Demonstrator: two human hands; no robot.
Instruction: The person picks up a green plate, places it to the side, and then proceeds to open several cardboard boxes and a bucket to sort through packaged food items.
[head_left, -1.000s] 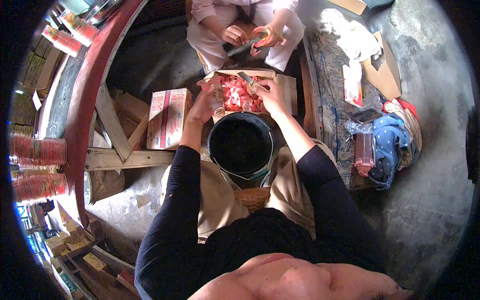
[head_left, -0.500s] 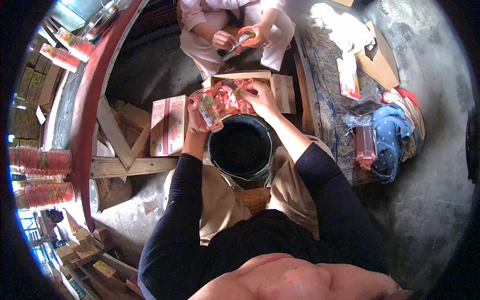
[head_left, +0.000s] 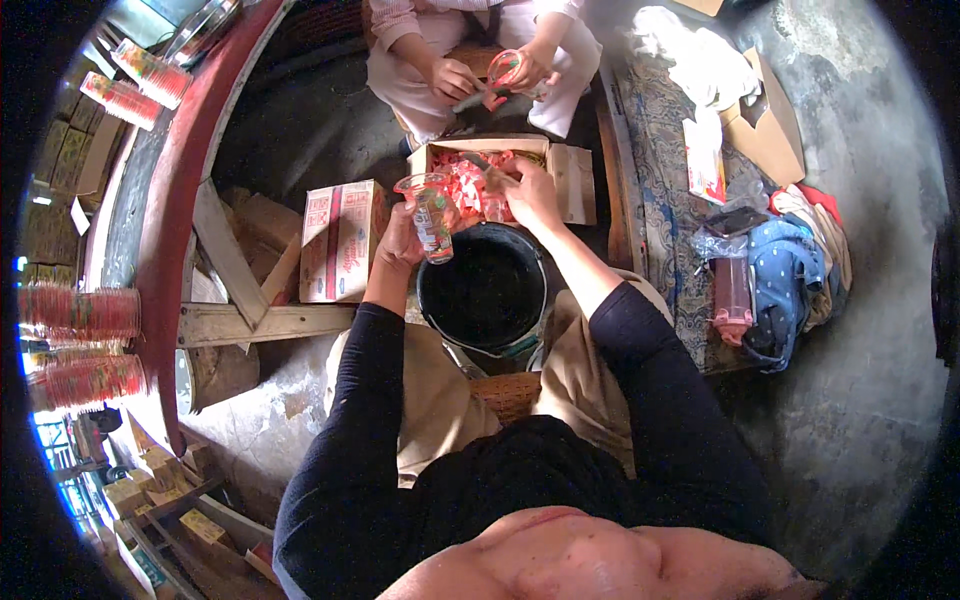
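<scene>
Cup (head_left: 433, 225) in L hand (head_left: 401, 238), nr bucket (head_left: 485, 295)

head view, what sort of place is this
Probably a small, informal workshop: stacks of clear-and-red cups at the left, a cardboard box of red scraps, and a black bucket before the seated person.

1 clear cup (head_left: 434, 225), red-green print, tilted

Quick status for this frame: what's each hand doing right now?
Left hand: closed around a clear printed cup.
Right hand: closed on a slim blade-like tool.
</scene>
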